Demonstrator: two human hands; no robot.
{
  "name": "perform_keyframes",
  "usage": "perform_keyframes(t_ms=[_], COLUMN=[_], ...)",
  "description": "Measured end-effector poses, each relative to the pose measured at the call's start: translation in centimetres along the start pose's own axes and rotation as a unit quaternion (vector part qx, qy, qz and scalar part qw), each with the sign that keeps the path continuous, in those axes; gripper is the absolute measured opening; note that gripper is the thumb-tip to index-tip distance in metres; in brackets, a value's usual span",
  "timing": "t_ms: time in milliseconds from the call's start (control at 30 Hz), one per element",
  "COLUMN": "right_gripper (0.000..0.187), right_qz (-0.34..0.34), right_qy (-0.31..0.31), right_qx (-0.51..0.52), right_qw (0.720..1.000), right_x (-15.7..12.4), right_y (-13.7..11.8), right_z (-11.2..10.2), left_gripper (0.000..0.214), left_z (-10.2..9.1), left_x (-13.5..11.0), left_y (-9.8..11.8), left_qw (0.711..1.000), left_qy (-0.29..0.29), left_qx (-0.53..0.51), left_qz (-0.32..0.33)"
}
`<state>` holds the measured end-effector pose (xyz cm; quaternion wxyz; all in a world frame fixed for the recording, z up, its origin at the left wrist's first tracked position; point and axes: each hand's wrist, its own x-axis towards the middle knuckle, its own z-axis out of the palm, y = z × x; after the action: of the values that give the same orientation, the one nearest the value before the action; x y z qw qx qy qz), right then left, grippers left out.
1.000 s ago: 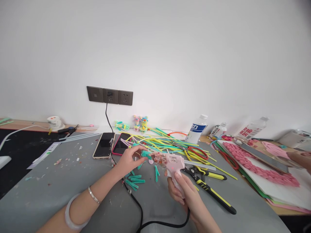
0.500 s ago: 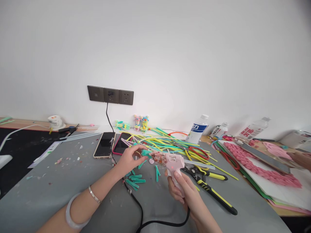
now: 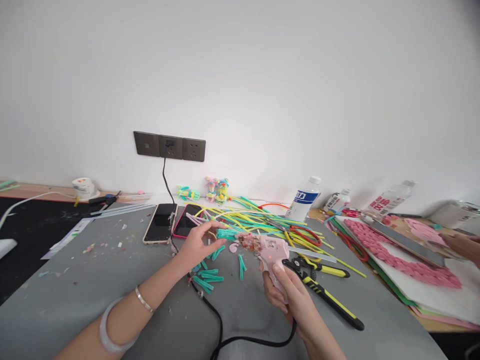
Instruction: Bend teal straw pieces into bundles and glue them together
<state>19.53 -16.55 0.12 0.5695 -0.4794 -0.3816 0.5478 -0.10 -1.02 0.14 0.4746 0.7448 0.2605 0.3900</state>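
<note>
My right hand (image 3: pixel 288 292) is wrapped round the handle of a pink hot glue gun (image 3: pixel 273 248). A clear glue stick (image 3: pixel 313 254) juts from its back, and its nozzle end is caked with brownish residue. The fingers of my left hand (image 3: pixel 198 246) close on a teal piece of folded pipe cleaner (image 3: pixel 226 234), just left of the nozzle. Whether nozzle and piece touch, I cannot tell. Below lie several short folded teal pipe cleaners (image 3: pixel 210 275) and a small lilac swirl (image 3: pixel 233 247). The gun's black cord (image 3: pixel 255 343) loops across the grey mat (image 3: pixel 165 320).
Pliers (image 3: pixel 330 297) with yellow-black handles lie right of the glue gun. Behind are long pipe cleaners (image 3: pixel 247 216), red-handled scissors (image 3: pixel 305 235), two phones (image 3: pixel 161 225) and a bottle (image 3: pixel 303 200). At far right, another person's hand (image 3: pixel 459 245) is near a pink braided piece (image 3: pixel 408 267).
The glue gun in my right hand has shifted slightly right, and more of the lilac swirl shows. My left hand keeps its hold on the teal piece, nearly still.
</note>
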Motion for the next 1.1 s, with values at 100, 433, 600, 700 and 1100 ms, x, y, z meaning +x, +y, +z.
perform_keyframes(t_ms=[100,433,600,700,1100], right_gripper=[0.046,0.047,0.044,0.043,0.040], right_qz=[0.001,0.003,-0.006,-0.022,-0.092], right_qy=[0.003,0.021,0.016,0.002,0.104], right_qx=[-0.004,-0.009,0.004,0.025,-0.078], right_qw=[1.000,1.000,1.000,0.999,0.987], right_x=[0.0,0.0,-0.2,-0.3,-0.6], right_y=[-0.2,-0.4,-0.6,-0.5,0.1], right_z=[0.0,0.1,-0.1,-0.2,-0.6], left_gripper=[0.028,0.026,0.027,0.027,0.030], left_z=[0.0,0.0,0.0,0.0,-0.1], left_x=[0.0,-0.1,-0.1,0.0,0.3], left_y=[-0.1,0.3,0.6,0.6,0.8], left_qw=[1.000,1.000,1.000,1.000,0.998], left_qy=[-0.003,0.007,0.008,0.008,0.043], left_qx=[-0.007,-0.011,-0.001,0.004,0.003], left_qz=[-0.002,-0.014,-0.014,-0.017,-0.037])
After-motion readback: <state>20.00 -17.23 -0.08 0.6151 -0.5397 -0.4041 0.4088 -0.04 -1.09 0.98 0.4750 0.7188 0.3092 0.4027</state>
